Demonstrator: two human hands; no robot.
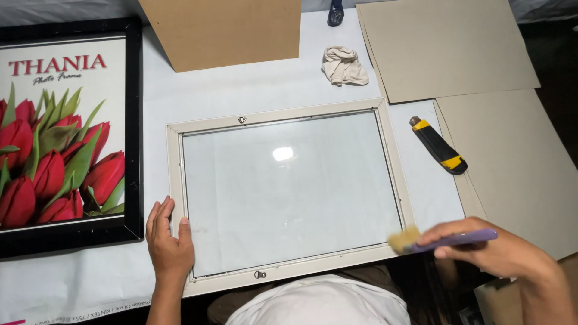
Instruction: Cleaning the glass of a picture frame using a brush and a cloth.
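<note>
The pale picture frame (289, 198) lies flat on the white-covered counter (241, 90), back side up, with its glass pane (289, 192) seated inside the rim and two small metal hangers showing on the top and bottom rails.

The left hand (170, 241) lies flat, fingers extended and close together, pressing on the frame's lower left corner; it grips nothing. The right hand (494, 247) is closed around the purple handle of a small brush (442, 241), whose pale bristles sit at the frame's lower right corner, at or just above the rail; contact cannot be confirmed.

Judged step: dusting the glass and rebate while the frame is steadied. The brush stands at the edge of the pane, so a sweep appears to be starting or ending there. The next move, in my judgement, calls for light strokes across the pane with the left hand holding firm, so the frame does not slide.

Beyond the right hand lies a black and yellow utility knife (438, 146), with grey board sheets (457, 48) past it. A crumpled cloth (344, 65) and brown cardboard (223, 30) lie farther out, ahead of both hands. Just outside the left hand lies a black frame with a tulip print (66, 132).
</note>
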